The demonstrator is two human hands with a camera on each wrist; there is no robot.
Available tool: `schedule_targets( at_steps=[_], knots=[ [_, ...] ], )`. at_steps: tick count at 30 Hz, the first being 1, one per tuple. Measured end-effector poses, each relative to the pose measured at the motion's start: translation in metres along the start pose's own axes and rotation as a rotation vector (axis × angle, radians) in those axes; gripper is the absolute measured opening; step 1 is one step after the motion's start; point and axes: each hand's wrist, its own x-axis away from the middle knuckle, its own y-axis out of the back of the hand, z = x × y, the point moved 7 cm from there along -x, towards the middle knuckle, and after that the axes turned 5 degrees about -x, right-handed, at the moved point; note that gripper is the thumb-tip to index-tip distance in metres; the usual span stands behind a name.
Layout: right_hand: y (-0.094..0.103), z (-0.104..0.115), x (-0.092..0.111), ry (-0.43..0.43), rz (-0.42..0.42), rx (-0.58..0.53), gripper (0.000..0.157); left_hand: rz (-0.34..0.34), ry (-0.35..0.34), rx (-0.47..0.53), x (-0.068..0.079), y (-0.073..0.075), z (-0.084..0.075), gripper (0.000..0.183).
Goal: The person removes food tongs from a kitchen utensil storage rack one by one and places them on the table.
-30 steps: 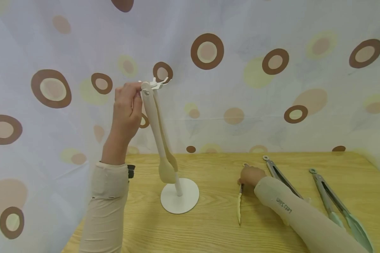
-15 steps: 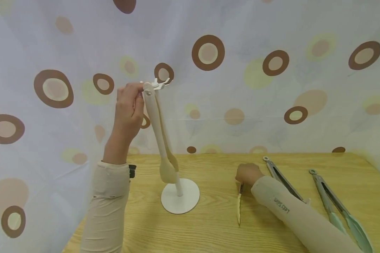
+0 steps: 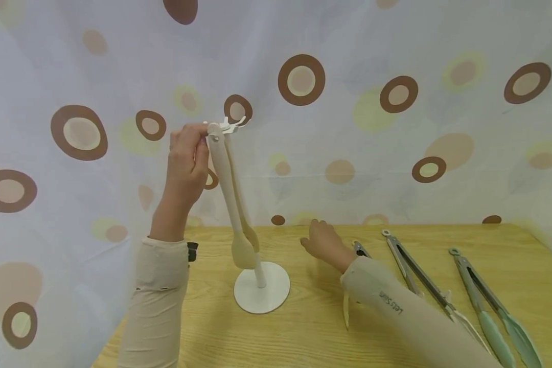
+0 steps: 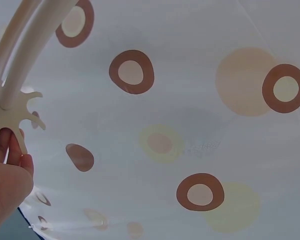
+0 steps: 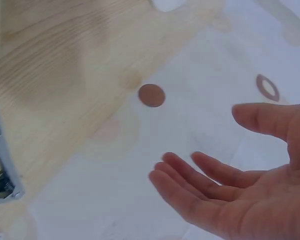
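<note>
My left hand (image 3: 186,161) grips the hooked top (image 3: 232,126) of a white utensil stand (image 3: 263,302); in the left wrist view its fingers pinch the hook plate (image 4: 12,120) from below. Two long cream utensils hang from the hooks; the front one (image 3: 242,251) has a rounded head. Over the back of the table, right of the stand, my right hand (image 3: 326,244) is in the air with fingers spread and nothing held, as the right wrist view of the hand (image 5: 230,195) confirms. Tongs with a cream tip (image 3: 346,309) lie partly hidden under the right forearm.
Two more tongs lie to the right: one with grey handles and cream heads (image 3: 418,266), one with pale green heads (image 3: 491,327). The wooden table (image 3: 221,337) meets a patterned curtain (image 3: 257,199) behind.
My right hand has let go of the cream-tipped tongs and moved left and up, fingers opening. Those tongs stay on the table. My left hand still grips the stand's top.
</note>
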Motion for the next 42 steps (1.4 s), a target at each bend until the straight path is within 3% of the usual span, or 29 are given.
schedule_targets(
  at_steps=[9,16,21,35,42],
  knots=[
    [0.012,0.047,0.010,0.213,-0.150,-0.242,0.041,0.003,0.030,0.001,0.001,0.002,0.000,0.024],
    [0.028,0.086,0.029,0.464,-0.265,-0.437,0.038,-0.004,0.049,-0.002,0.003,0.002,0.002,0.023],
    [0.032,0.105,0.039,0.606,-0.310,-0.519,0.035,-0.008,0.021,0.001,0.001,0.003,0.001,0.024],
    [0.030,0.132,0.049,0.882,-0.374,-0.539,0.037,-0.007,0.014,-0.005,0.000,0.000,0.001,0.023],
    [0.030,0.139,0.048,0.867,-0.362,-0.633,0.039,-0.002,0.012,-0.007,-0.001,-0.001,0.001,0.024]
  ],
)
